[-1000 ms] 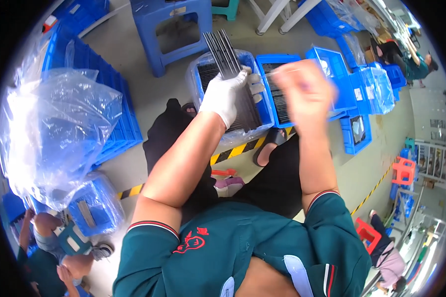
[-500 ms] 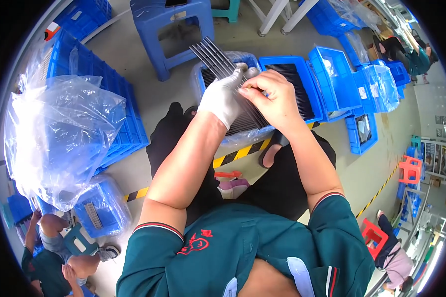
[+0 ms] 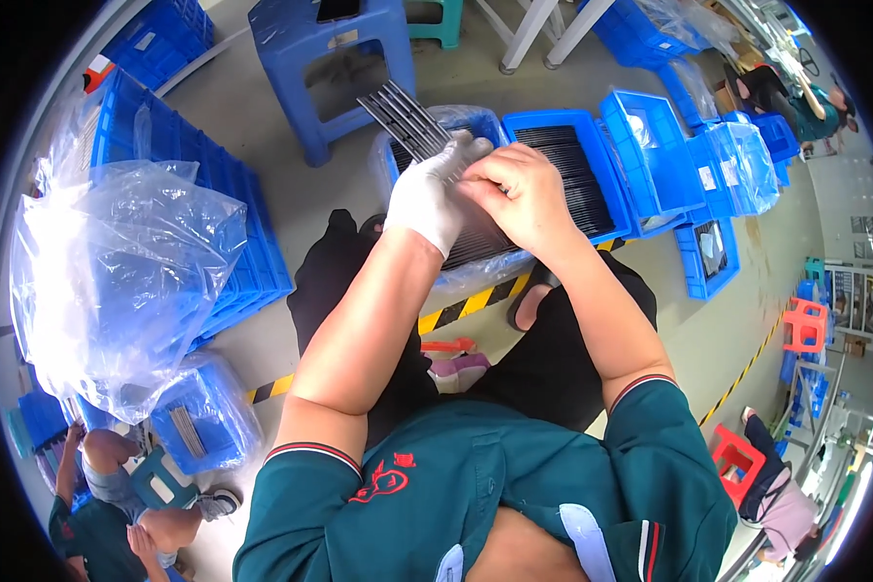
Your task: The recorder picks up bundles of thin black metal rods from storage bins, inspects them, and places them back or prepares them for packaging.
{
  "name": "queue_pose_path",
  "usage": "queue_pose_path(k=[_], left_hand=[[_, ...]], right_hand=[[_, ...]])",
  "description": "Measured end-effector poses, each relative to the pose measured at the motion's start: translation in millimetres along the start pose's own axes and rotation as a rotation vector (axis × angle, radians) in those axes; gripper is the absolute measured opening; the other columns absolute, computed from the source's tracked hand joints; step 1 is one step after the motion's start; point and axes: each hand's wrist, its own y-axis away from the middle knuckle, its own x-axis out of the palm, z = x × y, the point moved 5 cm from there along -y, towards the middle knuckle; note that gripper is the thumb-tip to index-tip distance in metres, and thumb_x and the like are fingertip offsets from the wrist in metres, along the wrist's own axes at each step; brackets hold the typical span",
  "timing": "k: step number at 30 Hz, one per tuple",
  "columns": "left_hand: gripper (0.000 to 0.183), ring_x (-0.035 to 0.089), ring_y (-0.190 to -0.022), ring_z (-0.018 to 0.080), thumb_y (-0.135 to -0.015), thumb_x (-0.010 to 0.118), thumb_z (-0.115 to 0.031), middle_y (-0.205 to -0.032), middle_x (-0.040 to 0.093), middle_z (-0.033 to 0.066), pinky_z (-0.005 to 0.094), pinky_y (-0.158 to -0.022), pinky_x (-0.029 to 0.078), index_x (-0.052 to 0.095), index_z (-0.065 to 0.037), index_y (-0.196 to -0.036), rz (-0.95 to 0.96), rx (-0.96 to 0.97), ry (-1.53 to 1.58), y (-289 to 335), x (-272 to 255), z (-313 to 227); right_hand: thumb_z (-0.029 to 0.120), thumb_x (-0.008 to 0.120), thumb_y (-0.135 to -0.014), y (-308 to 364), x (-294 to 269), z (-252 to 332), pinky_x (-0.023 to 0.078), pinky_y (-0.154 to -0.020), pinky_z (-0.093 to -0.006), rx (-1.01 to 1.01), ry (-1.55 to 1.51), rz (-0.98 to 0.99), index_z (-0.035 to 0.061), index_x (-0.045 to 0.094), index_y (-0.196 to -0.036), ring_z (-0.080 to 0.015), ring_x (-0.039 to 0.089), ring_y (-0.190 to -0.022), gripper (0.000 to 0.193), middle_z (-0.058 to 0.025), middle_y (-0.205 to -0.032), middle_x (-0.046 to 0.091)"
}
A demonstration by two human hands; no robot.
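Note:
My left hand [image 3: 427, 202], in a white glove, is closed around a bundle of thin dark rods [image 3: 403, 118]. The rods lie side by side and jut out past the glove, up and to the left. Close against the gloved fingers, my bare right hand [image 3: 522, 194] has its thumb and fingertips pinched together; what lies between them is hidden. Below both hands stands a blue bin [image 3: 500, 124] lined with clear plastic, with more rods in it. Just right of it, a second blue bin [image 3: 592, 121] holds rows of dark rods [image 3: 577, 184].
Stacked blue crates [image 3: 252, 194] draped with clear plastic [image 3: 126, 272] rise at left. A blue stool [image 3: 330, 44] stands beyond the bins. More blue bins [image 3: 655, 165] are at right. Yellow-black floor tape [image 3: 475, 303] runs below the bins. A person [image 3: 116, 485] sits at lower left.
The rod bundle has tilted, its far end moving slightly left and down. My right hand has shifted a little left, closer to the glove. The rods' lower ends no longer show clearly.

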Motion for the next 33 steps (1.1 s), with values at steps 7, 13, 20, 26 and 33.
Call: queue_pose_path(k=[7,13,20,26,33], left_hand=[[0.024,0.06,-0.1,0.0234,-0.094,0.053,-0.012,-0.108,0.064,0.0131,0.0342,-0.092,0.047,0.061,0.001,-0.112,0.261,0.196,-0.357,-20,-13,15],[0.026,0.062,-0.095,0.0217,-0.092,0.057,-0.01,-0.107,0.064,0.0105,0.0334,-0.086,0.05,0.059,0.001,-0.116,-0.002,-0.005,-0.355,-15,-21,18],[0.027,0.061,-0.102,0.0275,-0.096,0.054,-0.015,-0.109,0.062,0.0123,0.0435,-0.09,0.05,0.056,-0.003,-0.12,-0.059,-0.125,-0.352,-18,-14,48],[0.02,0.062,-0.093,0.0273,-0.097,0.051,-0.02,-0.1,0.063,0.0125,0.0442,-0.086,0.05,0.06,-0.003,-0.104,-0.123,-0.323,-0.349,-32,-50,57],[0.028,0.044,-0.052,0.02,-0.087,0.067,-0.03,-0.058,0.048,0.0015,0.036,-0.055,0.04,0.052,-0.017,-0.068,-0.336,-0.555,-0.695,-51,-78,100]], right_hand=[[0.012,0.07,-0.067,11,-9,5,0.046,-0.067,-0.0405,-0.126,0.138,-0.039,0.0093,0.064,-0.07,-0.027,0.058,-0.073,0.008,-0.0055,-0.071,0.062],[0.023,0.07,-0.067,24,-9,-2,0.042,-0.071,-0.0375,-0.082,0.23,-0.027,0.0167,0.066,-0.07,-0.0214,0.058,-0.078,0.008,0.0008,-0.074,0.064],[0.015,0.074,-0.07,8,-132,35,0.04,-0.064,-0.0368,-0.066,0.09,-0.467,0.0106,0.062,-0.071,-0.023,0.054,-0.068,0.012,-0.001,-0.065,0.055],[0.013,0.073,-0.074,67,-101,1,0.046,-0.066,-0.0366,0.116,-0.164,-0.309,0.0069,0.064,-0.074,-0.0257,0.057,-0.075,0.011,-0.0049,-0.072,0.06],[0.014,0.075,-0.075,148,-118,-17,0.046,-0.063,-0.0365,0.293,-0.244,-0.322,0.0079,0.065,-0.077,-0.0274,0.058,-0.07,0.012,-0.0068,-0.072,0.061]])
